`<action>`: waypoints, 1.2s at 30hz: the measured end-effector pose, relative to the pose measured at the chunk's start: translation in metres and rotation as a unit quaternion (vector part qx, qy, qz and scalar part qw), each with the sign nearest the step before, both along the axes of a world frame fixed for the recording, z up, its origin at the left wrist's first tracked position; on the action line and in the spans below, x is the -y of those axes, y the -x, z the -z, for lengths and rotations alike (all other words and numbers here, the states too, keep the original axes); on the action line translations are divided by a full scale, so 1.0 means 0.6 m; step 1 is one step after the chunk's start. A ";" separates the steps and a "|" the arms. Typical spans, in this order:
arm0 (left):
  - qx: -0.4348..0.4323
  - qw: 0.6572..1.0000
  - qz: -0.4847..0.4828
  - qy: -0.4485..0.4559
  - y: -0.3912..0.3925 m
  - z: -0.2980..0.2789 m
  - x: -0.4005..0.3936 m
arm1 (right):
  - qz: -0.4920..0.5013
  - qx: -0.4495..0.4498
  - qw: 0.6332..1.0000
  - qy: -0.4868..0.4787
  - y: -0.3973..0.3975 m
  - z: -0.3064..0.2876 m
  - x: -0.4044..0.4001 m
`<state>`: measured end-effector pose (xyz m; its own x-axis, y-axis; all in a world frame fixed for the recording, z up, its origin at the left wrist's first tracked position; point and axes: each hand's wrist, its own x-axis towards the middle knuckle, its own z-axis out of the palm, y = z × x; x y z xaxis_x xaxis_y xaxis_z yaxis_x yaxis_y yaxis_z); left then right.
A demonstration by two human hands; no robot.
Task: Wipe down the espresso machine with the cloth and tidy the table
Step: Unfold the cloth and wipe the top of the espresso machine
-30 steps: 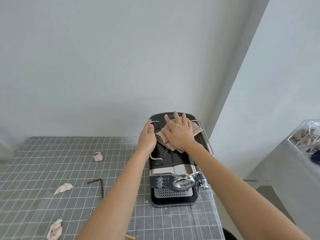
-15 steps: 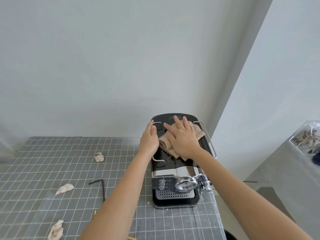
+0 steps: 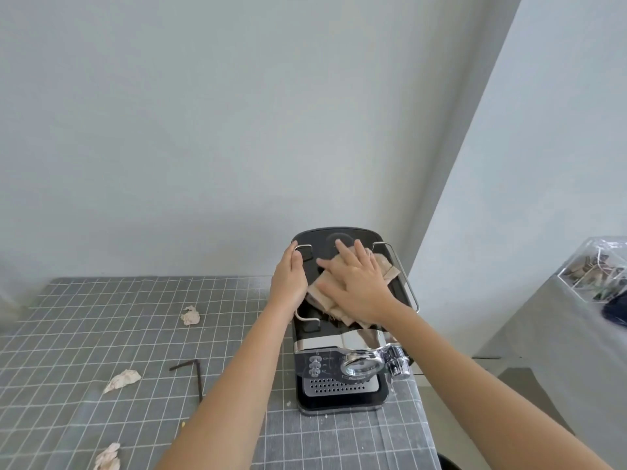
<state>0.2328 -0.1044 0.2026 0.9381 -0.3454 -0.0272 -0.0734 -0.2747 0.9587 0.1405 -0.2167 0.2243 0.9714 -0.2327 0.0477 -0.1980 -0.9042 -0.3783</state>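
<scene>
Mid-wipe, top panel only. Right hand lies flat, fingers spread, pressing the beige cloth onto the black top of the espresso machine, which sits at the right edge of the table. The hand is not gripping, just palm-down on the cloth. Left hand is on the machine's left top edge by the wire rail, fingers together and curled against the side, apparently bracing it; can't tell how firmly it grips. My read: the wipe is in progress on the top. The chrome front, button panel and drip tray don't have the cloth on them now, and I can't tell whether they're clean. Tidying looks not started: three crumpled paper scraps and a hex key lie loose on the table left of the machine, plus a few small crumbs by its near edge.
</scene>
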 end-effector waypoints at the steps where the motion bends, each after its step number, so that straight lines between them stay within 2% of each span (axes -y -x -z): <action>1: -0.002 1.000 0.002 0.000 0.000 0.000 0.000 | -0.025 -0.010 0.999 -0.034 0.020 -0.002 0.003; 4: -0.010 1.000 0.003 0.007 0.001 -0.002 0.000 | -0.077 0.012 0.991 -0.105 0.050 -0.025 0.025; 8: -0.024 1.000 0.004 0.011 0.002 -0.004 -0.002 | 0.023 0.093 0.982 -0.166 0.085 -0.080 0.073; 10: -0.023 1.000 0.003 0.015 0.002 -0.003 -0.002 | 0.020 0.136 0.966 -0.219 0.094 -0.093 0.074; 11: -0.023 1.000 0.004 0.016 0.002 -0.002 -0.002 | 0.001 0.115 0.964 -0.241 0.091 -0.095 0.064; 14: -0.027 0.999 0.009 0.018 0.002 0.000 -0.003 | 0.027 -0.013 0.977 -0.213 0.064 -0.058 0.020; 16: -0.027 0.999 0.007 0.024 -0.001 0.003 -0.002 | 0.094 -0.009 0.977 -0.193 0.037 -0.033 0.005; 18: -0.024 0.999 0.006 0.025 -0.003 0.008 0.000 | 0.128 0.004 0.985 -0.112 0.002 -0.014 0.007; 20: -0.024 0.999 0.008 0.023 -0.005 0.011 0.001 | 0.109 0.019 0.993 -0.037 -0.036 -0.006 0.018; 24: -0.015 1.000 0.003 0.025 -0.008 0.012 0.002 | -0.025 0.006 1.000 0.005 -0.087 -0.020 0.031; 26: -0.012 1.000 0.003 0.022 -0.006 0.013 0.001 | -0.073 0.003 0.997 -0.004 -0.066 -0.029 0.023; 31: -0.009 1.000 -0.003 0.019 -0.008 0.019 0.003 | -0.154 0.065 0.980 -0.108 0.061 -0.015 0.006; 33: -0.009 1.000 -0.002 0.011 -0.008 0.021 0.004 | -0.131 0.069 0.981 -0.125 0.055 -0.016 0.021; 36: -0.001 1.000 -0.005 0.011 -0.010 0.018 0.004 | -0.009 0.075 0.988 -0.136 -0.024 -0.027 0.038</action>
